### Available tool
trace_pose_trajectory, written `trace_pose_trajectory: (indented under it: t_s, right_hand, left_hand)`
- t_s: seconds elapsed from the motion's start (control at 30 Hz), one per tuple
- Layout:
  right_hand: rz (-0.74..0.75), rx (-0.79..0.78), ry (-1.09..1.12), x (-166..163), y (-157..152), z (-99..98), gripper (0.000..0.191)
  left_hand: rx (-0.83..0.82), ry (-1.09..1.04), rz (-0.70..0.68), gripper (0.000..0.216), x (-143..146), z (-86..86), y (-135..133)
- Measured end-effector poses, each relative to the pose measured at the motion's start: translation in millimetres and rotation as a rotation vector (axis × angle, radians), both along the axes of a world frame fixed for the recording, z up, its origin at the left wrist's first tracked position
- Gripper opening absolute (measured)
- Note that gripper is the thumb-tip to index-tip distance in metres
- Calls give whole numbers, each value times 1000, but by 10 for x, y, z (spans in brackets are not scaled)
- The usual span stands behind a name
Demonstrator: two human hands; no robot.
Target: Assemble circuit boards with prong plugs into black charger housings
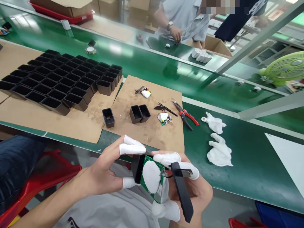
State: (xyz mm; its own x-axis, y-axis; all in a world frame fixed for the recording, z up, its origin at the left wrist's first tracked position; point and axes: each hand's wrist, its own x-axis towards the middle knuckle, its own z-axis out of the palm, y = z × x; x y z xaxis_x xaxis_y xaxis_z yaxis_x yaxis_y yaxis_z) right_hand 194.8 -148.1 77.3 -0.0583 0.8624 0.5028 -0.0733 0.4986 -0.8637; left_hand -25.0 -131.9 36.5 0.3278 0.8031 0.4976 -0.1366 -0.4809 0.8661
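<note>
White finger cots cover several fingertips on both hands. My left hand (pixel 108 167) grips a black plastic case (pixel 137 167) between fingers and thumb. In my right hand (pixel 194 186) is a green circuit board (pixel 152 177) with a white blob of compound on it, its left edge at the case's mouth. How far it sits inside the case, I cannot tell. A black ribbed end piece (pixel 182 193), joined to the board by a dark wire, rests across my right fingers. Beyond my hands, two empty cases (pixel 140 113) stand on the cardboard (pixel 125 133).
Many black cases (pixel 57 79) stand in rows at left. Board assemblies (pixel 164 118), tweezers (pixel 166 109) and red-handled pliers (pixel 186 115) lie ahead. White gloves (pixel 219 150) are at right. A single case (pixel 108 117) holds small bits. A co-worker's hand (pixel 175 34) is across the bench.
</note>
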Motion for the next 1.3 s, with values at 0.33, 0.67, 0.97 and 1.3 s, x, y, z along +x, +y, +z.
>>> trace_pose_trajectory:
  t_s: [0.33, 0.67, 0.97, 1.3]
  right_hand:
    - [19, 17, -129, 9, 15, 58, 61]
    - [1, 34, -145, -24, 41, 90, 58]
    - [29, 15, -170, -18, 25, 43, 66]
    - [31, -24, -178, -16, 13, -27, 63]
  left_hand:
    - [33, -13, 13, 76, 4, -5, 19]
    - [46, 1, 28, 75, 3, 26, 31]
    - [74, 17, 47, 67, 4, 52, 44]
    - [56, 0, 43, 62, 20, 18, 44]
